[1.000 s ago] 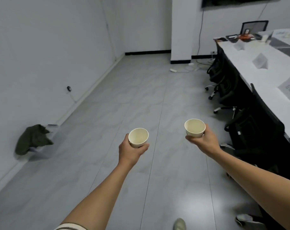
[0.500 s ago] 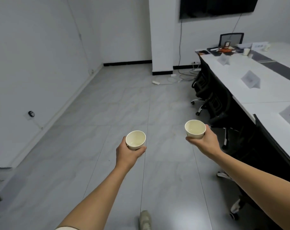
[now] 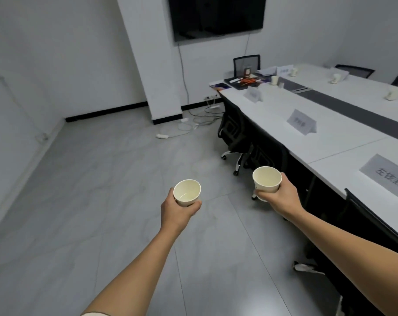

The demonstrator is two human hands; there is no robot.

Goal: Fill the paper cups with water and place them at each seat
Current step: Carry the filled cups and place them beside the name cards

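Both hands apart over the floor left of the long white conference table (image 3: 273,115), left hand (image 3: 174,212) and right hand (image 3: 281,197) each wrapped round an upright cream paper cup (image 3: 187,193), (image 3: 266,180), probably held level to avoid spilling.

Floor (image 3: 97,190) open from 9 to 12 o'clock; chairs (image 3: 233,131) and table (image 3: 273,115) obstruct 1 to 3 o'clock.

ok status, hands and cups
Left hand grips left paper cup, right hand right paper cup. Neither on table yet. Office chairs line its edge.
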